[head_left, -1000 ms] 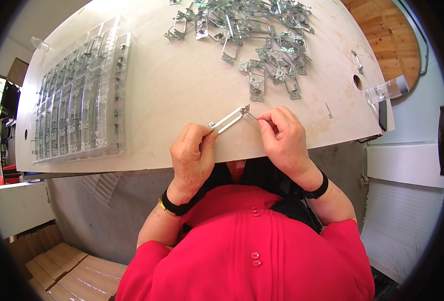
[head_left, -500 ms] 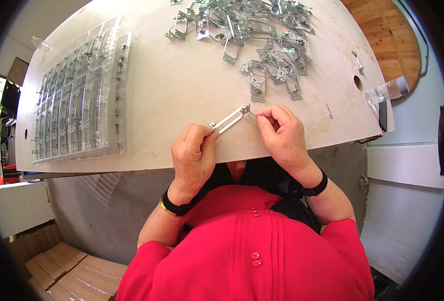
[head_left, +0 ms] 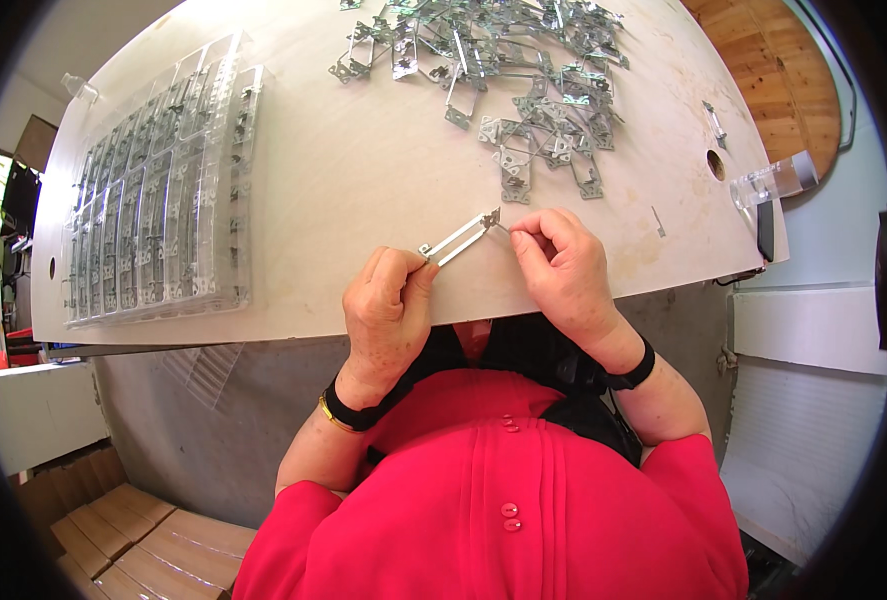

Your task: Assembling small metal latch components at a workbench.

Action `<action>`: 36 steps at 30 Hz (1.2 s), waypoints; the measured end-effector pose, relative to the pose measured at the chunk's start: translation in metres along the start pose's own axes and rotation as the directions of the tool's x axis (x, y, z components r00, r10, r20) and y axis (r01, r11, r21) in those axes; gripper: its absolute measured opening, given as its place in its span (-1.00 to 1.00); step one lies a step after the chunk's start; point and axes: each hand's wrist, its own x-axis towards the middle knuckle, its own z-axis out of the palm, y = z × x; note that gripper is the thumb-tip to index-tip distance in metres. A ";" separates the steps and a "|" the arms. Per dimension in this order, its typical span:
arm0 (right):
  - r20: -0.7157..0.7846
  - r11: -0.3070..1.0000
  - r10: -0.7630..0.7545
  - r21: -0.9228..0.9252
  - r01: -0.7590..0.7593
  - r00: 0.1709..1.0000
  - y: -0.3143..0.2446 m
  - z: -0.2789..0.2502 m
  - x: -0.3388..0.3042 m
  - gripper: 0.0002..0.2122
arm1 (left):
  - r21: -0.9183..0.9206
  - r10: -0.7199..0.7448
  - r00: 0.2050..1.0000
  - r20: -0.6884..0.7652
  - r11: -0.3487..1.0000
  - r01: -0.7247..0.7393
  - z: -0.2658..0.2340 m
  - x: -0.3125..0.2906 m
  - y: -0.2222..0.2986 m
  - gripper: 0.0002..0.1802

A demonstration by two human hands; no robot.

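At the left of the pale table, a clear plastic tray holds rows of metal parts in long compartments. To its right, near the table's near edge, the person's left hand pinches the near end of a slim metal bracket between thumb and forefinger. The bracket slants away toward the far right, held up in front of the person. Just right of its far end, the right hand grips a thin metal pin between thumb and forefinger; whether the pin sits inside the bracket cannot be told. Beyond both hands, a heap of similar brackets spreads over the far side. Farther right lie a loose pin, then a small metal part and a clear bottle on its side.
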 end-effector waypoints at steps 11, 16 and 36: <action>-0.012 0.999 -0.044 -0.022 0.043 0.999 0.003 0.001 0.001 -0.98 | 0.006 0.003 1.000 0.000 1.000 -0.003 0.001 0.000 -0.003 -0.80; 0.000 0.997 -0.066 -0.037 0.066 0.998 0.004 0.001 0.000 -0.98 | 0.011 0.011 1.000 -0.002 1.000 -0.011 0.000 0.000 -0.002 -0.80; -0.021 0.995 -0.093 -0.038 0.093 0.995 0.006 0.000 0.004 -0.99 | 0.005 0.009 1.000 -0.002 1.000 -0.009 0.001 0.000 -0.003 -0.81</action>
